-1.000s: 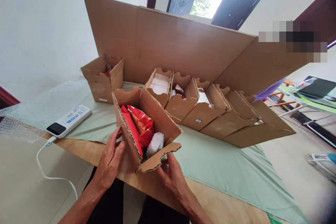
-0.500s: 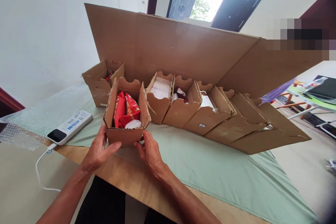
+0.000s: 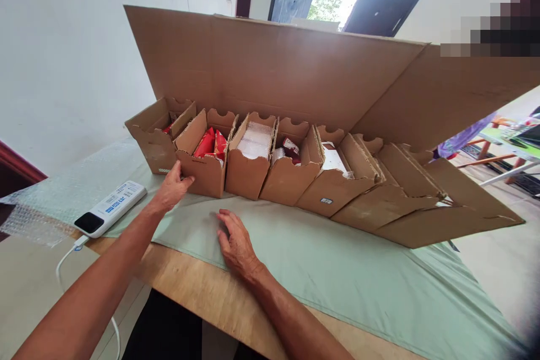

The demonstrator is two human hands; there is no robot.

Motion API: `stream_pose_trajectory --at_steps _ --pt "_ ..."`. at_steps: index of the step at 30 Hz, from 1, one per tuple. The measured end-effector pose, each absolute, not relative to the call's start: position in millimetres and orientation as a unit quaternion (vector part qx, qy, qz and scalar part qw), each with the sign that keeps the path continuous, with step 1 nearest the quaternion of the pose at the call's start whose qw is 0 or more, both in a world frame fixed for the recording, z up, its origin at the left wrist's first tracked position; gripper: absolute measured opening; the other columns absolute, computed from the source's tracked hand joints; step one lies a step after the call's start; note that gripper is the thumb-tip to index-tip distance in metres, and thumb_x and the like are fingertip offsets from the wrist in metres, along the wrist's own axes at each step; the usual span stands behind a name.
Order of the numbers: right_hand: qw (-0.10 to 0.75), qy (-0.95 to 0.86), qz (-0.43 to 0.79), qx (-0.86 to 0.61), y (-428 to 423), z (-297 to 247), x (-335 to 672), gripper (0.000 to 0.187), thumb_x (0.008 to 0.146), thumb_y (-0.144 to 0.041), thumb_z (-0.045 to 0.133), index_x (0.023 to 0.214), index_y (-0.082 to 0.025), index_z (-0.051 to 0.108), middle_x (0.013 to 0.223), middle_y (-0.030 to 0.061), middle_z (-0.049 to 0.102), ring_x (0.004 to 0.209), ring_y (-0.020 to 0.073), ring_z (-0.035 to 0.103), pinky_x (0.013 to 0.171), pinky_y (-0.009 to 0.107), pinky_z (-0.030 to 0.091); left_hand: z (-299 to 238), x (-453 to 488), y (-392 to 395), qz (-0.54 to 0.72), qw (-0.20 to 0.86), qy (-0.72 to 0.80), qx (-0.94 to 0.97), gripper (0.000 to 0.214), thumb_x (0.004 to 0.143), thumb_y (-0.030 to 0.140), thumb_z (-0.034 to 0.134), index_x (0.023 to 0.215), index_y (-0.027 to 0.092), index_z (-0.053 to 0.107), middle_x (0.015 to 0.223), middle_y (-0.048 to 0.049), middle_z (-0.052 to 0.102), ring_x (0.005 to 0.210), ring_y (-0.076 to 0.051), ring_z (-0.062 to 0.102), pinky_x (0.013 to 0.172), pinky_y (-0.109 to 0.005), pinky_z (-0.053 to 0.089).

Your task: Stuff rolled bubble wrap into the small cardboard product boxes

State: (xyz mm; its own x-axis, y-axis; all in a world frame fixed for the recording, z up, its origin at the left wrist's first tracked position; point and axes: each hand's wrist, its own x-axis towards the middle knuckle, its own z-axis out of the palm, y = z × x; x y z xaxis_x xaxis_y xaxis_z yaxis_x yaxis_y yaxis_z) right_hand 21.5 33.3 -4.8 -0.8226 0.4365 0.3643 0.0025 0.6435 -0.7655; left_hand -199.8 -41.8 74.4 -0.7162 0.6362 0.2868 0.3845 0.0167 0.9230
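Observation:
My left hand (image 3: pixel 174 187) touches the lower left front corner of a cardboard bin (image 3: pixel 202 177), its thumb stretched out in front and its fingers along the side. Red packets (image 3: pixel 210 143) lie inside that bin, which stands in a row of similar bins. My right hand (image 3: pixel 237 244) is apart from the bins, low over the green cloth (image 3: pixel 287 236), with its fingers loosely bent, spread and holding nothing. Right beside the red-packet bin is a bin holding bubble-wrapped white items (image 3: pixel 255 140).
A tall cardboard panel (image 3: pixel 274 67) stands behind the row. At the left, a white power bank (image 3: pixel 112 208) with a cable lies near bubble wrap (image 3: pixel 46 214). The wooden table edge (image 3: pixel 189 270) is close to me. Another table (image 3: pixel 510 140) stands at the far right.
The bin with red packets has moved away from me into the row, between its neighbours. My right hand has come off it; my left hand has moved forward with it.

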Motion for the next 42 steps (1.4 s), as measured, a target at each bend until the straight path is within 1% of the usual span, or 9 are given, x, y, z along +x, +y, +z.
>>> stream_pose_trajectory --at_steps 11,18,21,24,26,28,32,39,42 --pt "0.275 -0.861 0.405 -0.139 33 -1 20 0.036 0.087 -0.009 0.053 0.116 -0.020 0.069 0.136 0.0132 0.064 0.128 0.0248 0.060 0.112 0.046 0.047 63 -209 -19 0.577 0.061 0.745 0.330 0.058 0.075 0.027 0.056 0.131 0.013 0.058 0.128 -0.0151 0.067 0.122 -0.032 0.061 0.111 -0.050 0.045" --pt "0.278 -0.857 0.412 -0.136 35 -3 20 0.031 0.087 -0.010 0.053 0.110 -0.021 0.072 0.135 0.0129 0.065 0.127 0.0252 0.060 0.110 0.047 0.048 118 -230 -93 0.474 -0.223 0.786 0.328 0.061 0.082 0.024 0.059 0.139 0.005 0.054 0.134 -0.0170 0.055 0.131 -0.033 0.050 0.113 -0.046 0.043" --pt "0.278 -0.857 0.411 -0.138 36 -1 19 0.029 0.087 -0.010 0.054 0.106 -0.021 0.073 0.133 0.0132 0.066 0.126 0.0255 0.061 0.110 0.047 0.048 147 -273 -105 0.439 -0.215 0.816 0.309 0.069 0.080 0.017 0.058 0.147 0.003 0.046 0.148 -0.0177 0.042 0.140 -0.034 0.040 0.115 -0.046 0.041" --pt "0.284 -0.856 0.410 -0.139 37 -1 19 0.027 0.087 -0.012 0.054 0.104 -0.021 0.073 0.133 0.0134 0.067 0.125 0.0256 0.062 0.109 0.047 0.049 166 -315 -103 0.408 -0.156 0.838 0.326 0.064 0.074 0.014 0.058 0.138 0.002 0.057 0.157 -0.0199 0.031 0.144 -0.039 0.037 0.116 -0.051 0.038" --pt "0.286 -0.856 0.409 -0.136 37 -1 19 0.025 0.089 -0.014 0.054 0.103 -0.020 0.073 0.132 0.0139 0.067 0.124 0.0255 0.063 0.108 0.046 0.050 175 -336 -99 0.388 -0.105 0.847 0.349 0.052 0.070 0.019 0.062 0.120 0.007 0.070 0.148 -0.0178 0.047 0.134 -0.038 0.049 0.108 -0.051 0.045" --pt "0.286 -0.857 0.407 -0.136 38 -1 19 0.025 0.089 -0.014 0.053 0.103 -0.020 0.073 0.132 0.0138 0.067 0.124 0.0252 0.063 0.108 0.046 0.050 179 -349 -96 0.363 -0.051 0.852 0.375 0.036 0.066 0.025 0.067 0.098 0.015 0.078 0.120 -0.0118 0.068 0.114 -0.033 0.061 0.096 -0.044 0.052" --pt "0.283 -0.854 0.413 -0.143 40 0 18 0.025 0.089 -0.014 0.053 0.101 -0.021 0.074 0.133 0.0131 0.067 0.124 0.0256 0.063 0.108 0.046 0.050 180 -353 -98 0.331 -0.006 0.855 0.399 0.016 0.065 0.035 0.070 0.072 0.022 0.076 0.072 -0.0026 0.071 0.078 -0.024 0.062 0.075 -0.033 0.049" --pt "0.280 -0.856 0.413 -0.136 39 0 17 0.025 0.087 -0.013 0.054 0.099 -0.022 0.074 0.133 0.0116 0.066 0.124 0.0246 0.063 0.108 0.045 0.050 174 -299 -131 0.301 -0.048 0.858 0.414 0.021 0.068 0.044 0.064 0.067 0.025 0.074 0.068 -0.0019 0.065 0.071 -0.023 0.059 0.071 -0.032 0.044" --pt "0.275 -0.854 0.420 -0.139 41 1 18 0.024 0.087 -0.014 0.054 0.099 -0.021 0.074 0.133 0.0126 0.066 0.123 0.0256 0.063 0.108 0.047 0.049 176 -262 -152 0.318 -0.066 0.837 0.440 0.028 0.073 0.050 0.063 0.075 0.025 0.076 0.083 -0.0053 0.069 0.076 -0.025 0.063 0.075 -0.035 0.050"
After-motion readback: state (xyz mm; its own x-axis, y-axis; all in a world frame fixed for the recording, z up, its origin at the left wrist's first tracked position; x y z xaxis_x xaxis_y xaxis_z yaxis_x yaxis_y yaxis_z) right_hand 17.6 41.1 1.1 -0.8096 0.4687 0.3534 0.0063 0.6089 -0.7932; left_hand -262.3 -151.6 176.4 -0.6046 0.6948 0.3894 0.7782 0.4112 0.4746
